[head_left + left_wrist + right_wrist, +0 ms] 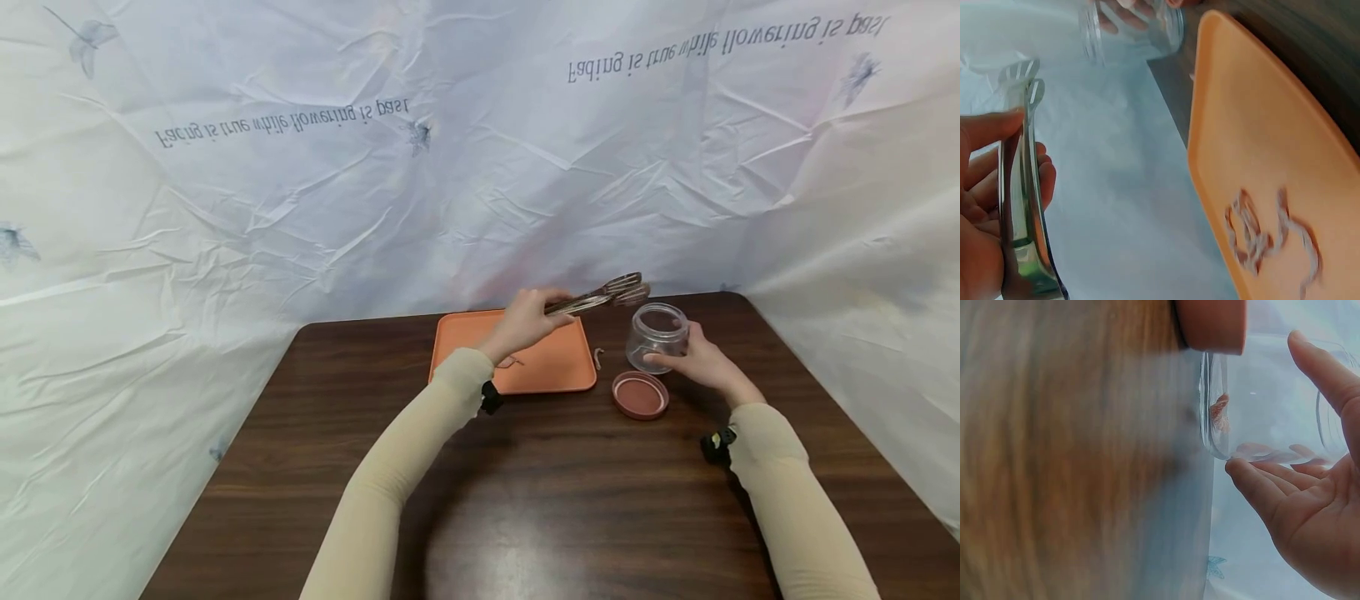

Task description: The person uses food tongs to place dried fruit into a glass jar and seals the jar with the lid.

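My left hand (528,321) holds a pair of metal serving tongs (596,300) above the orange tray (581,377), their slotted heads pointing toward the jar. In the left wrist view the thumb and fingers grip the tongs (1019,181). Twisted pale strips (1310,250) lie on the tray. On the right, my right hand (705,362) grips a clear, lidless jar (647,337), thumb and fingers on opposite sides. A small brownish piece (1219,415) shows at the jar's base in the right wrist view. The reddish-brown lid (640,395) lies in front of the jar.
One loose strip (597,358) lies on the dark wooden table (570,500) between tray and jar. White printed sheeting (480,167) hangs behind the table and along both sides.
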A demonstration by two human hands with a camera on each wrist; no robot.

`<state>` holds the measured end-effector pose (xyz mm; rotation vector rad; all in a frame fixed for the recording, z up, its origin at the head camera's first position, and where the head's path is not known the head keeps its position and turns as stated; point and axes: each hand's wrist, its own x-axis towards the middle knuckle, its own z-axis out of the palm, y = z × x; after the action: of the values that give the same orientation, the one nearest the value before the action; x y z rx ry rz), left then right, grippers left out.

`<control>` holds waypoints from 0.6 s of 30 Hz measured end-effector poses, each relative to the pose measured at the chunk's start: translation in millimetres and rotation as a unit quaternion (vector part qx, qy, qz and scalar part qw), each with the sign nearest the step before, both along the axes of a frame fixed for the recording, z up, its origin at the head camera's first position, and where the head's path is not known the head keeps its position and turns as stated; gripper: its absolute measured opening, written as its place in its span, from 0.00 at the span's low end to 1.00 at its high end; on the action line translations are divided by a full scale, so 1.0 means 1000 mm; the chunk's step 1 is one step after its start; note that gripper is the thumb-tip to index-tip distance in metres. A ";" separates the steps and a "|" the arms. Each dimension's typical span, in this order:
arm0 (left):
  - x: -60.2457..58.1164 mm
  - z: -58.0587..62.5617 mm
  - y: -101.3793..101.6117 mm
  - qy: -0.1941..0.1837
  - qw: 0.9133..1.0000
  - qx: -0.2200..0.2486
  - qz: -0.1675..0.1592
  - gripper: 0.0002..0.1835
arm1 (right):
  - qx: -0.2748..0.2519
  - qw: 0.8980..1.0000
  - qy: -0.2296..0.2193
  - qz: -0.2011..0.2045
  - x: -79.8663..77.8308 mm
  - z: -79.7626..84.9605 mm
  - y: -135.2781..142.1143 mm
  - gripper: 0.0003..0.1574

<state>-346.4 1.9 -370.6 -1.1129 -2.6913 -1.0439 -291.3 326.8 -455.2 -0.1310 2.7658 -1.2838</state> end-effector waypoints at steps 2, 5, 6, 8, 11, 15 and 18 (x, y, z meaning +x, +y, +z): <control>-0.001 0.001 -0.006 -0.011 1.000 -0.018 -0.002 0.26 | -0.005 1.000 0.002 0.001 0.000 -0.001 0.003 0.73; -0.002 0.001 -0.012 -0.032 0.999 -0.043 -0.010 0.29 | -0.009 1.000 0.004 -0.004 0.001 -0.002 0.008 0.73; -0.003 0.001 -0.014 -0.031 0.998 -0.056 -0.013 0.30 | -0.008 1.000 0.006 -0.004 0.001 -0.002 0.009 0.72; -0.004 0.000 -0.016 -0.024 0.996 -0.087 -0.021 0.31 | -0.010 1.000 0.005 -0.006 0.002 -0.002 0.012 0.73; -0.006 0.000 -0.018 0.008 0.988 -0.149 -0.026 0.30 | -0.008 1.000 0.002 -0.009 0.004 -0.002 0.015 0.73; -0.009 0.000 -0.017 0.024 0.977 -0.207 -0.036 0.30 | -0.007 1.000 0.002 -0.009 0.007 -0.002 0.018 0.73; -0.011 0.001 -0.013 0.036 0.968 -0.245 -0.047 0.31 | -0.010 1.000 0.003 -0.008 0.008 -0.002 0.019 0.73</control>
<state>-357.1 -11.3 -370.0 -1.3216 -2.9408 -0.3276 -283.3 345.8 -456.8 -0.1139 2.7641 -1.3186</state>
